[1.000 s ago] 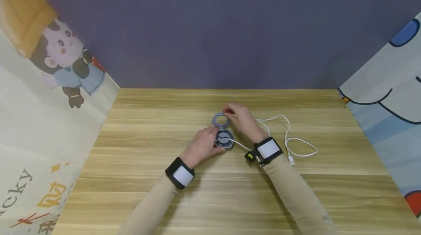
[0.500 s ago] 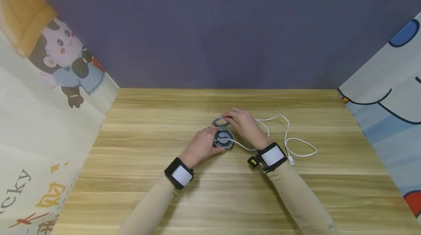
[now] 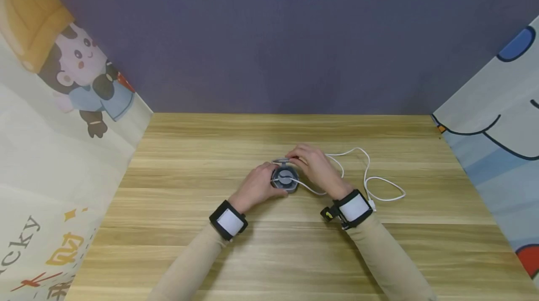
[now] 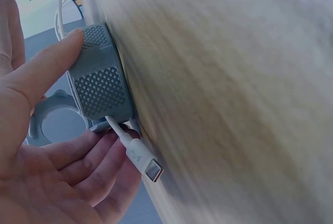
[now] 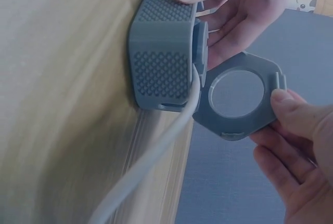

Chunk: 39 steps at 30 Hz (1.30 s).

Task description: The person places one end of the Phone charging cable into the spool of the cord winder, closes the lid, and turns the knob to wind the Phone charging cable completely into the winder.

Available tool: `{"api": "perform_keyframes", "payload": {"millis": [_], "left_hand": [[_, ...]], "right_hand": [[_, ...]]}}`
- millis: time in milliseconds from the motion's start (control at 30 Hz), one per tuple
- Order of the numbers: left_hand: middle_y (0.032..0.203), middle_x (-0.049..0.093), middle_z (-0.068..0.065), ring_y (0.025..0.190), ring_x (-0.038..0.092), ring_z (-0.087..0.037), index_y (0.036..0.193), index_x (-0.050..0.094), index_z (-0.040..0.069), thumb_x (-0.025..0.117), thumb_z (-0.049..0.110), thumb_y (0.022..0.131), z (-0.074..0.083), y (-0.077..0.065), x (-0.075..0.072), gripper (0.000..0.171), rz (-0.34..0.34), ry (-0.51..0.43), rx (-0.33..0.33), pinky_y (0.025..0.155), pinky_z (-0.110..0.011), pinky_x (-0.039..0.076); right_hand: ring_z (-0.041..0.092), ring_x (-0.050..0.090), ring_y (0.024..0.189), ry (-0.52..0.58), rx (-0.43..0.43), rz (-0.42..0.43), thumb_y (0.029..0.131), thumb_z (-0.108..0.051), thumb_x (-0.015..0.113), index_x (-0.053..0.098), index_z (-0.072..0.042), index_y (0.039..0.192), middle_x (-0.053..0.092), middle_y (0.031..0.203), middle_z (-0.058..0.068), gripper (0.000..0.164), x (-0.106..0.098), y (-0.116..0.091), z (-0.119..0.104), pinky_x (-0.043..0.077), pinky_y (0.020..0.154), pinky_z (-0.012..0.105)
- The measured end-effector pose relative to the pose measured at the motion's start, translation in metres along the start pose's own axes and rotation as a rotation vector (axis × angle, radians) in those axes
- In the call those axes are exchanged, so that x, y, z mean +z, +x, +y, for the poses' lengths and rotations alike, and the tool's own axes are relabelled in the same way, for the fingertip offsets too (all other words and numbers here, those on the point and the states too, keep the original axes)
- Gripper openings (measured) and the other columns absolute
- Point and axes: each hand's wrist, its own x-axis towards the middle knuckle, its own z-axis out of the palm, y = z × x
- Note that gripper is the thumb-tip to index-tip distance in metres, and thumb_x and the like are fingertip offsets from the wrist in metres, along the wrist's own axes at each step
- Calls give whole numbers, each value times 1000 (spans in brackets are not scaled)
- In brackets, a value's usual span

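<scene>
A grey cable winder case [image 3: 286, 184] with textured sides stands on the wooden table, its ring-shaped lid [image 5: 268, 73] hinged up at the far side. My left hand [image 3: 256, 185] grips the case from the left, thumb on the near side and fingers behind. My right hand [image 3: 315, 166] pinches the lid's edge between thumb and fingers. The white cable [image 3: 309, 189] crosses the round hub inside and leaves on the right. A short end with a USB-C plug [image 4: 140, 156] sticks out on the left, beside the left fingers, in the left wrist view.
The cable's long part [image 3: 368, 165] lies in a loop on the table right of the right hand. Its USB-A plug [image 3: 372, 205] rests beside the right wrist strap. A dark blue panel [image 3: 290, 39] rises behind the table [image 3: 189, 151], and printed sheets flank both sides.
The right hand has swung the lid from facing the camera to nearly edge-on, moving slightly towards the body. The left hand stays on the case almost unmoved.
</scene>
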Motion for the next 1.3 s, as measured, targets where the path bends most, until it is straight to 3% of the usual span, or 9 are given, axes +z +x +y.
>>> {"api": "perform_keyframes", "payload": {"millis": [300,700,867,1100,1300], "left_hand": [[115,68,-12,103,65,-24,130,65,1,94,35,73,-4,1,-1,72,-3,-53,-21,97,-41,55],[118,64,-13,107,62,-27,135,62,1,95,26,73,0,-2,-4,74,-20,-200,-117,102,-46,52],[119,64,-14,108,62,-28,132,63,0,95,24,73,2,-2,-3,71,-30,-238,-110,103,-47,51],[120,63,-14,109,61,-28,131,60,-2,95,25,73,0,-4,1,73,-36,-266,-132,103,-45,52],[126,62,-16,113,61,-30,134,58,-2,95,22,73,1,-6,0,76,-55,-279,-135,107,-47,50]], "right_hand": [[20,71,95,26,-19,12,92,-2,75,77,-6,106,74,102,4,14,1,-5,-2,61,86,36],[18,71,94,3,-69,40,94,-6,73,76,-7,106,73,101,3,12,2,-13,-6,60,85,36],[17,71,93,7,-85,51,92,-4,76,77,-7,103,73,99,2,12,2,-20,-4,61,83,35],[16,70,96,-50,-147,22,93,-8,76,77,-10,106,73,103,1,14,6,-30,-3,60,84,37],[15,70,100,-97,-124,-30,94,-10,76,76,-13,108,72,106,0,14,7,-36,-7,60,88,36]]}}
